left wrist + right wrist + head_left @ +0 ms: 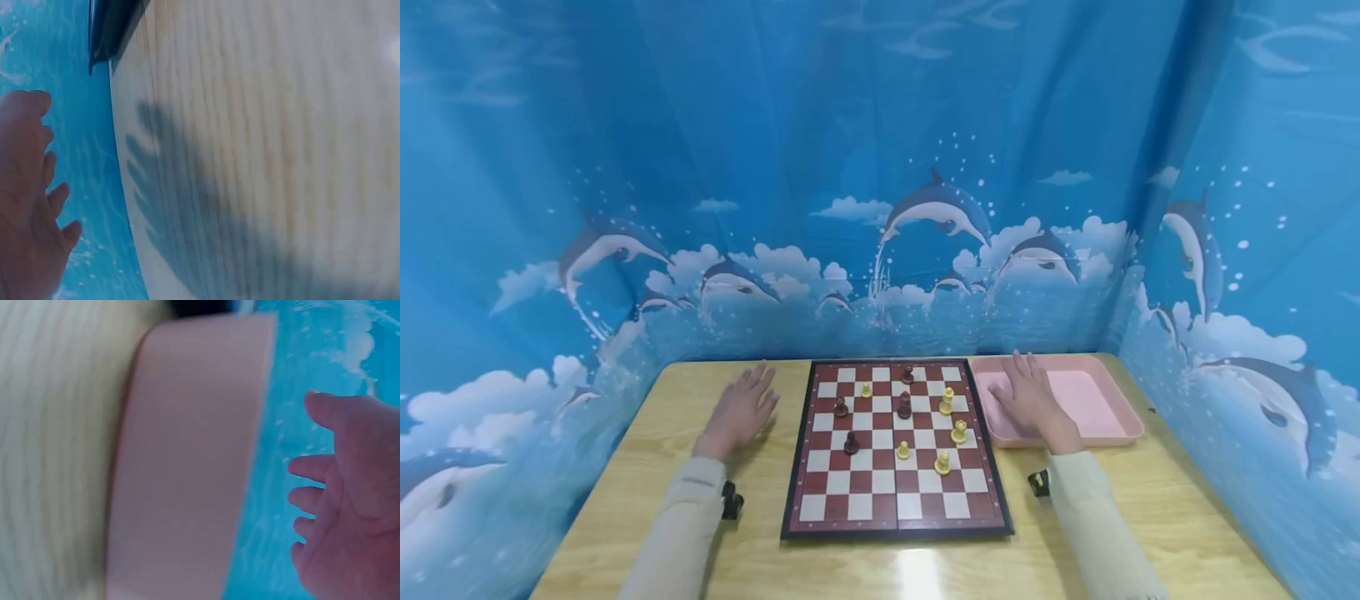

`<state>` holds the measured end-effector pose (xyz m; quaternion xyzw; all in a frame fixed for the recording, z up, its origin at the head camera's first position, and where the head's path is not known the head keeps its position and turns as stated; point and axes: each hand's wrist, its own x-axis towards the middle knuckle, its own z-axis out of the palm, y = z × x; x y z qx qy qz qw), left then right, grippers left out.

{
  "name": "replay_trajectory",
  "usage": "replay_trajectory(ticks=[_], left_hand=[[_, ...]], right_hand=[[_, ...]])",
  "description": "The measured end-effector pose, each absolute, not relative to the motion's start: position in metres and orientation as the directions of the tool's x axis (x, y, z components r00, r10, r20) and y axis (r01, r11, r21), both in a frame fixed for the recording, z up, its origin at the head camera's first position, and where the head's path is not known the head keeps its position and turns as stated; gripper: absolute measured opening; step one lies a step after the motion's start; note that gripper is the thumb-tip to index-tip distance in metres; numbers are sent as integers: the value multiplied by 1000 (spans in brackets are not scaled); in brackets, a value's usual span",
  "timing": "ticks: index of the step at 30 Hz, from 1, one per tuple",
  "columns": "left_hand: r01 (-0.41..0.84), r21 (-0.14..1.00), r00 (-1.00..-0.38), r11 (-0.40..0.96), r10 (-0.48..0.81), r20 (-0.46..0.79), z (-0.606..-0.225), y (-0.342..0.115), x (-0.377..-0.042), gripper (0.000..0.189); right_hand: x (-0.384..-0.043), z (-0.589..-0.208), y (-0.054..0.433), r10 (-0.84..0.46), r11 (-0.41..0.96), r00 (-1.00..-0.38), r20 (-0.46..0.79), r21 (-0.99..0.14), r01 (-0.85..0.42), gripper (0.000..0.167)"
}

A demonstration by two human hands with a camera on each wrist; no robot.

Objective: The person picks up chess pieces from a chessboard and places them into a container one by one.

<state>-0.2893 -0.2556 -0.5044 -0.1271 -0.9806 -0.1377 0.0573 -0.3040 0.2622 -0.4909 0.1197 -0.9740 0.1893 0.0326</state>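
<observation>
A chessboard (859,505) with red and white squares lies on the table, bearing several dark and cream pieces. Among them are a dark king-like piece (904,406), a cream rook-like piece (958,431) and a cream pawn (902,450). Left of the board, my left hand (741,412) hovers over the wood with fingers extended, holding nothing; its shadow shows in the left wrist view. Over the left part of a pink tray (1093,400) is my right hand (1033,400), its fingers spread and holding nothing. In the right wrist view the tray's side wall (187,462) stands beside that hand.
The wooden table (632,500) reaches back to a blue dolphin-print curtain (820,167), which also hangs at both sides. The tray stands close to the board's right edge. A dark strap device sits at each wrist. Light glares on the table's front.
</observation>
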Motion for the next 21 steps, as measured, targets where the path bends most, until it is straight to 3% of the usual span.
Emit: replay_trajectory(ticks=[6,11,14,21], left_hand=[[349,274,-937,896,323,134,-505,-245,-275,55],[439,282,-898,853,416,141,-514,-233,-261,54],[439,317,-898,841,424,118,-517,-226,-255,55],[383,414,-914,826,403,43,-521,-221,-248,61]], right_hand=[[-293,-480,243,-311,837,-942,127,-432,-335,56],[-283,-475,231,-359,809,-933,6,-497,-315,44],[-277,-473,226,-393,783,-919,-36,-537,-314,38],[-266,-471,223,-460,736,-888,7,-556,-386,35]])
